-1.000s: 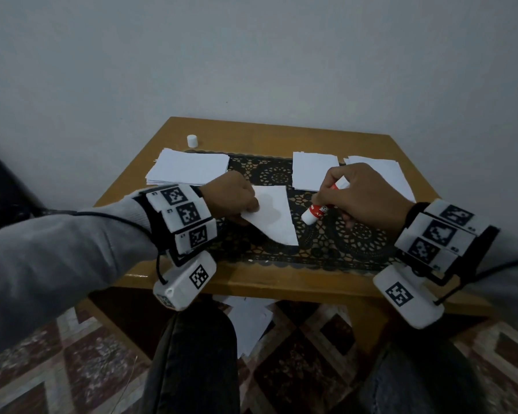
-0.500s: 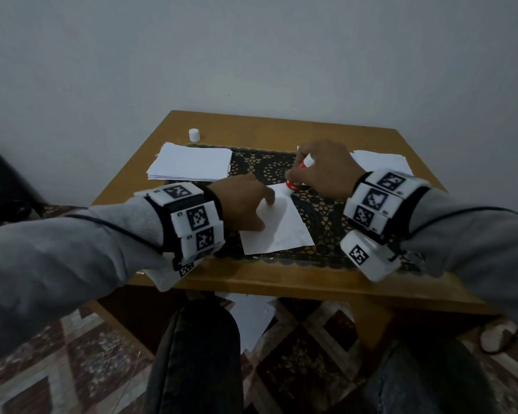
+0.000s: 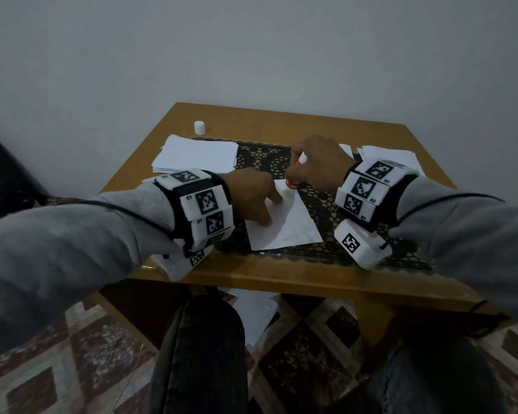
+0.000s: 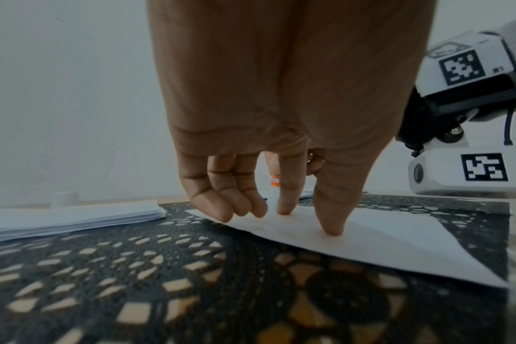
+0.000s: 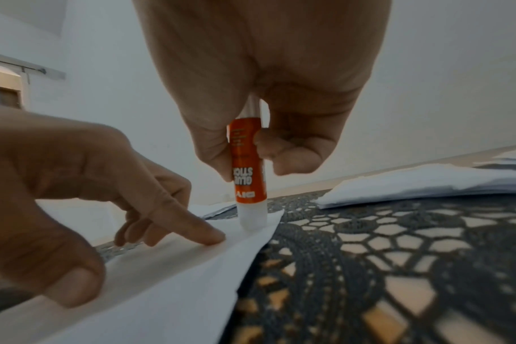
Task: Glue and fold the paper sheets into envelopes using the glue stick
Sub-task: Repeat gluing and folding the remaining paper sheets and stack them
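Observation:
A white paper sheet [image 3: 284, 225] lies on the dark lace mat [image 3: 326, 210] in the middle of the table. My left hand [image 3: 251, 198] presses it down with forefinger and thumb tips [image 4: 330, 229], the other fingers curled. My right hand [image 3: 314, 165] grips an orange and white glue stick [image 5: 248, 172] upright, its white tip touching the sheet's far corner [image 5: 253, 227]. In the head view only the red end of the glue stick [image 3: 291, 184] shows under the hand.
A stack of white sheets [image 3: 196, 158] lies at the back left, with the white glue cap [image 3: 199, 127] behind it. More sheets [image 3: 389, 158] lie at the back right. Some paper [image 3: 254, 312] lies on the floor under the wooden table [image 3: 281, 282].
The folded triangular sheet has been spread flat. My right hand carried the glue stick from the sheet's right side up to its far corner and stood it upright. My left hand now presses the sheet.

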`<act>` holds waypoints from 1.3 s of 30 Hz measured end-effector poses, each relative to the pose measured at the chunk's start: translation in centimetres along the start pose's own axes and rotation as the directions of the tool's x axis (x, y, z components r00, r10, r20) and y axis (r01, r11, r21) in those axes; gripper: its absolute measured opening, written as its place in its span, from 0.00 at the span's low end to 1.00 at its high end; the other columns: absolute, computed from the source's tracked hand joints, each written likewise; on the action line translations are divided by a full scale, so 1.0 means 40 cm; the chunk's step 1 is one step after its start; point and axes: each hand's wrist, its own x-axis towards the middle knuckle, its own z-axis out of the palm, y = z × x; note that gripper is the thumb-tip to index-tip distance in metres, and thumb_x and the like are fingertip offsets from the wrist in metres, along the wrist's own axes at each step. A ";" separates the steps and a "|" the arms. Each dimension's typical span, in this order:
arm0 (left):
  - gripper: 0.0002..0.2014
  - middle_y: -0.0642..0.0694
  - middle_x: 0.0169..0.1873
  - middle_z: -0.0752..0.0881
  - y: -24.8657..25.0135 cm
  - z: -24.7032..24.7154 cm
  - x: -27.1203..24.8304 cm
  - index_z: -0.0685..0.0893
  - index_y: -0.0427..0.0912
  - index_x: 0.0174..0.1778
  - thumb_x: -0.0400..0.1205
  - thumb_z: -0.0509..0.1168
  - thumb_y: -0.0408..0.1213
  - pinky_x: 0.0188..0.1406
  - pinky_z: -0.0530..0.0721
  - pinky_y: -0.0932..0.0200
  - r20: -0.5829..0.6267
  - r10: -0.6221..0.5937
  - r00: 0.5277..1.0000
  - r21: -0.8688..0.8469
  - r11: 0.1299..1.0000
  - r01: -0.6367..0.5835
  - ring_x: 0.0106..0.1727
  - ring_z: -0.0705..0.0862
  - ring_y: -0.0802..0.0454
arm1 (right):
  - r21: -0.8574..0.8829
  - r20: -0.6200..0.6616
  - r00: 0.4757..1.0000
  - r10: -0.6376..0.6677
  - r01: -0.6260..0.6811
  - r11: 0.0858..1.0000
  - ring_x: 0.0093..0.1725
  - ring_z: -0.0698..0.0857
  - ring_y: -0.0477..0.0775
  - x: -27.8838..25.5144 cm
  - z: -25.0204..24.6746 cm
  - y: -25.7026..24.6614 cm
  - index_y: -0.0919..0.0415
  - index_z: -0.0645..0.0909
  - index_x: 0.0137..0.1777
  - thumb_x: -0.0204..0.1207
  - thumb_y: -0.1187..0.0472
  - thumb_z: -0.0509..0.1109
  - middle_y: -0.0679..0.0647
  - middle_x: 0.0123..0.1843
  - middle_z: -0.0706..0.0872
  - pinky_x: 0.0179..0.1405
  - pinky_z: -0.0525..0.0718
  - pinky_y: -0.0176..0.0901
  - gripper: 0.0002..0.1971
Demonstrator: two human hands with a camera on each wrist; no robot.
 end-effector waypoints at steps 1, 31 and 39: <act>0.28 0.43 0.59 0.84 -0.001 0.000 -0.001 0.73 0.47 0.77 0.79 0.69 0.46 0.49 0.71 0.63 -0.002 0.003 1.000 -0.003 1.000 -0.003 0.47 0.74 0.52 | 0.000 0.015 1.000 -0.001 0.001 1.000 0.46 0.84 0.55 -0.010 -0.002 -0.002 0.62 0.84 0.38 0.70 0.58 0.74 0.56 0.47 0.87 0.35 0.78 0.42 0.07; 0.48 0.41 0.69 0.69 -0.035 -0.014 0.073 0.66 0.48 0.73 0.62 0.74 0.67 0.66 0.72 0.43 0.071 -0.261 0.963 0.015 0.965 0.261 0.70 0.69 0.41 | 0.322 0.146 0.988 0.057 -0.102 0.941 0.16 0.75 0.51 -0.178 -0.103 0.054 0.71 0.85 0.34 0.71 0.62 0.74 0.60 0.33 0.88 0.22 0.74 0.42 0.11; 0.20 0.44 0.46 0.80 -0.034 -0.034 0.084 0.75 0.44 0.45 0.70 0.79 0.47 0.33 0.71 0.59 0.006 -0.146 0.989 -0.165 0.976 0.145 0.43 0.76 0.48 | 0.330 0.099 0.993 0.069 -0.098 0.939 0.19 0.76 0.50 -0.171 -0.105 0.054 0.69 0.84 0.34 0.72 0.61 0.74 0.54 0.26 0.83 0.19 0.76 0.38 0.11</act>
